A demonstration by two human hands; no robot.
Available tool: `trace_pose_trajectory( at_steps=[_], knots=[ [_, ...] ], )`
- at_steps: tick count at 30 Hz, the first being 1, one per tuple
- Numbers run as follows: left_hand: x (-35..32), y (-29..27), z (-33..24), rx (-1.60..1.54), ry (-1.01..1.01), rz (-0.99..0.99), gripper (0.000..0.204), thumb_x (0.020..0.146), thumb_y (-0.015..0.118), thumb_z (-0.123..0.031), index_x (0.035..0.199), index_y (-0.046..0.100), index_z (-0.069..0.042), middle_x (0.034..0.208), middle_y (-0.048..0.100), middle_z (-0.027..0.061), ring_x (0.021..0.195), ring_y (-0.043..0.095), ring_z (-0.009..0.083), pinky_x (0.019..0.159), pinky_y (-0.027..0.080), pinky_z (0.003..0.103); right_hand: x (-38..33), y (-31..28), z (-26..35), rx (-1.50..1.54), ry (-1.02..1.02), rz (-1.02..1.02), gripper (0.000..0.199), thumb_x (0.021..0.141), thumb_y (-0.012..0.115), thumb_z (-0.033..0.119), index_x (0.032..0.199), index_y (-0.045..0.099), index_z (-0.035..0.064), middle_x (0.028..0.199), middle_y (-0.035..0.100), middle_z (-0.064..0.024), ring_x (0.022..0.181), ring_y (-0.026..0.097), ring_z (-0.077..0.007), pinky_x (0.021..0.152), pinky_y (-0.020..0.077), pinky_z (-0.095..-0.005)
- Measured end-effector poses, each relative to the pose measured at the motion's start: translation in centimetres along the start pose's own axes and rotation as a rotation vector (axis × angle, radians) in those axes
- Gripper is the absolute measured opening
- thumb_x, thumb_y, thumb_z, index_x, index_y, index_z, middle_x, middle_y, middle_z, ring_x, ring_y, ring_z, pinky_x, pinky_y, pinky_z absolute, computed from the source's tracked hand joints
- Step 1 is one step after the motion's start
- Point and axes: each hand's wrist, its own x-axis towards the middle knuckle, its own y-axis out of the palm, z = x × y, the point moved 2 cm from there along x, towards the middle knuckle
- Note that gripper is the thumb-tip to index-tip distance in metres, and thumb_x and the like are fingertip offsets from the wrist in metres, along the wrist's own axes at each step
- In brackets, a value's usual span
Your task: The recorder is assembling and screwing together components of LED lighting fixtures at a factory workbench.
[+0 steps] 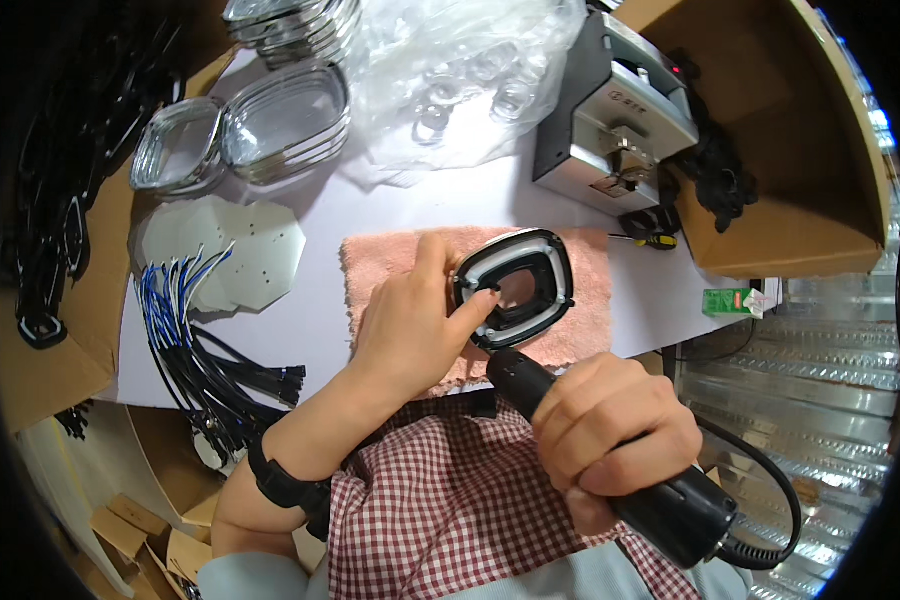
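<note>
My left hand (410,320) grips a black rounded-square frame (547,285) with a white inner band and an open middle. Its thumb reaches into the opening, and the frame is held over a pink cloth (378,268) on the table. Wrapped in my right hand (615,430) is a black electric screwdriver (675,520) with a cable at its rear. The driver's front end points at the frame's lower edge; whether its tip touches a screw there is hidden.
Left of the cloth lie black cables with blue and white ends (175,330) and pale metal plates (260,255). Behind are clear rounded covers (285,120) and a plastic bag (450,90). A grey machine (610,120), yellow-handled screwdriver (656,242) and cardboard box (800,150) stand right.
</note>
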Motion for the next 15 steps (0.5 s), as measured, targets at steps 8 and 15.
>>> trace_pose_trajectory(
  at_steps=[8,15],
  knots=[
    [0.3,-0.6,-0.7,0.012,-0.042,0.043,0.042,0.089,0.074,-0.031,0.11,0.052,-0.002,0.082,0.069,0.0214,0.078,0.069,0.0401,0.071,0.051,0.048,1.9,-1.2,2.5,0.12,-0.062,0.142,0.018,0.088,0.08,0.005,0.091,0.063,-0.0025,0.077,0.068,-0.0141,0.065,0.068,-0.0279,0.057,0.0566,-0.0357],
    [0.3,-2.2,-2.3,0.33,0.064,-0.061,0.06,0.088,0.078,-0.028,0.135,0.052,-0.002,0.068,0.066,0.009,0.06,0.066,0.0183,0.059,0.049,0.031,-3.6,-10.8,7.4,-0.043,0.18,-0.747,0.041,0.086,0.069,0.008,0.124,0.058,-0.0048,0.127,0.061,-0.0216,0.063,0.065,-0.0159,0.059,0.0539,-0.0293]
  ],
)
